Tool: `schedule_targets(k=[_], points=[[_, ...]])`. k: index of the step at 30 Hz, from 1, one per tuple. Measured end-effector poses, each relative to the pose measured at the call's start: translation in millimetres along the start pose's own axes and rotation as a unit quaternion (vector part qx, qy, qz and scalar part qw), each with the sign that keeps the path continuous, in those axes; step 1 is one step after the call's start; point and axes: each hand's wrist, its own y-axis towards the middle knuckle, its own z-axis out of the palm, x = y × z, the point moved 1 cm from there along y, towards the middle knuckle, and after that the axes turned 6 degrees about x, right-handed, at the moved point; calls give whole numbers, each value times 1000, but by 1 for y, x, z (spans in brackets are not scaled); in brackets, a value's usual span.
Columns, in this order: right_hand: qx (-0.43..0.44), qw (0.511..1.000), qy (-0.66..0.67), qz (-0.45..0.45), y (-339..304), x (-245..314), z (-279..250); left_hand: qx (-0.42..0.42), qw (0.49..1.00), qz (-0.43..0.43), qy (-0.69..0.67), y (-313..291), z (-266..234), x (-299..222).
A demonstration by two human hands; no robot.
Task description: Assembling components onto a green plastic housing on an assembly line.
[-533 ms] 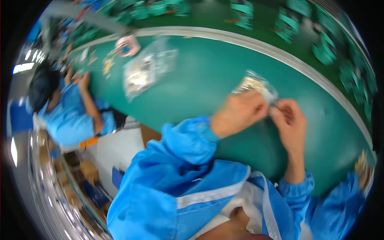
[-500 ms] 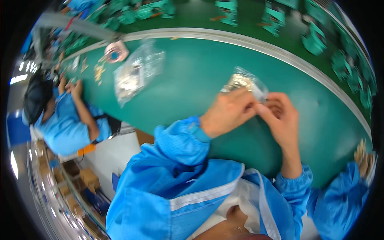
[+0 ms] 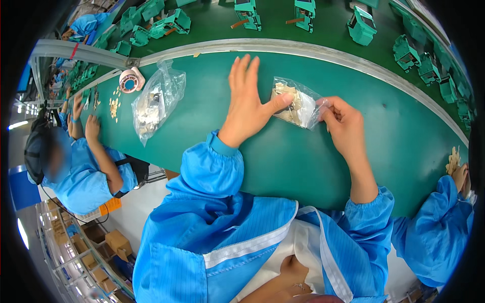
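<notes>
A small clear plastic bag (image 3: 303,112) with flat tan pieces and a white slip inside lies on the green table in front of me. My right hand (image 3: 342,118) pinches the bag's right end between thumb and fingers. Spread wide, my left hand (image 3: 248,98) has its fingers pointing to the far side, and its thumb tip rests over the tan pieces at the bag's left part. Farther left, a larger clear plastic bag (image 3: 151,108) holds more pale pieces; neither hand touches it.
A tape roll (image 3: 130,81) and loose tan pieces (image 3: 114,107) lie at the far left. Beyond the metal rail (image 3: 303,49), several green fixtures (image 3: 361,26) stand on a dark green surface. A co-worker (image 3: 83,161) sits at left; another's sleeve (image 3: 429,232) is at right.
My left hand has let go at the bag's right end, moved left and spread its fingers. The bag now lies flatter, more of it showing. The view has shifted slightly.
</notes>
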Motion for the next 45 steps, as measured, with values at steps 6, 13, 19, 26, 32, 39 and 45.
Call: schedule_targets(k=[6,13,19,26,32,39,45], points=[[35,993,110,-26,5,-1,-4,179,980,72,-55,2,0,-3],[63,984,168,-12,6,-7,-6,170,887,-82,-421,1,-2,-8],[21,990,-75,-114,-3,3,8,167,984,67,10,3,-51,-55],[51,984,71,-155,-6,32,2,204,940,194,193,21,-66,-84],[71,979,109,-155,-4,18,17,213,963,157,47,28,-59,-84],[83,968,209,-112,-2,4,13,111,981,15,-159,-17,-55,-34],[80,974,172,-124,-5,10,9,-8,993,71,-91,-14,-47,-51]])
